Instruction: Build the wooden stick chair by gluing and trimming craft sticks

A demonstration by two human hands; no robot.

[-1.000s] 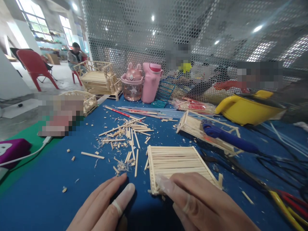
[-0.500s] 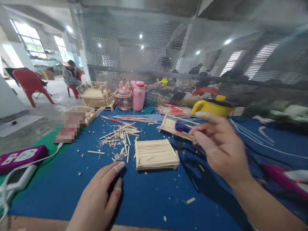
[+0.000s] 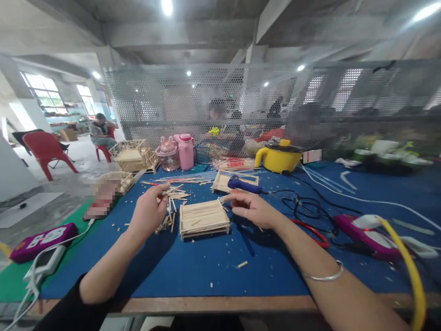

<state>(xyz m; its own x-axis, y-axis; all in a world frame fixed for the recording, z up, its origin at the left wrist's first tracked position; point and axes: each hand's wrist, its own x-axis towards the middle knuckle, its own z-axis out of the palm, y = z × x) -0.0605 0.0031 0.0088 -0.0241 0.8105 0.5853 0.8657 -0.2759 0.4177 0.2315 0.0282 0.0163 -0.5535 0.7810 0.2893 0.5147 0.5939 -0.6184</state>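
The stick panel (image 3: 203, 214) is pale cream, the tabletop (image 3: 186, 273) deep blue

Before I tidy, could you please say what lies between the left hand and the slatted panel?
Loose sticks lie between the left hand and slatted panel, in the head view.

Near bench (image 3: 172, 278): open strip in front of my stick frame (image 3: 203, 217), small scraps only; either grip could pass low there. Left grip (image 3: 148, 207): loose sticks (image 3: 177, 195) beneath and beside it obstruct a flat pass toward the frame. Right grip (image 3: 253, 209): at frame's far right corner, contact unclear; glue gun (image 3: 246, 185) just beyond, over a second frame (image 3: 223, 178). Further right, tangled cords (image 3: 303, 207) and a purple power strip (image 3: 365, 236) obstruct. Straight back: pink bottle (image 3: 186, 154), yellow pot (image 3: 280, 159), then mesh screen (image 3: 165, 110).
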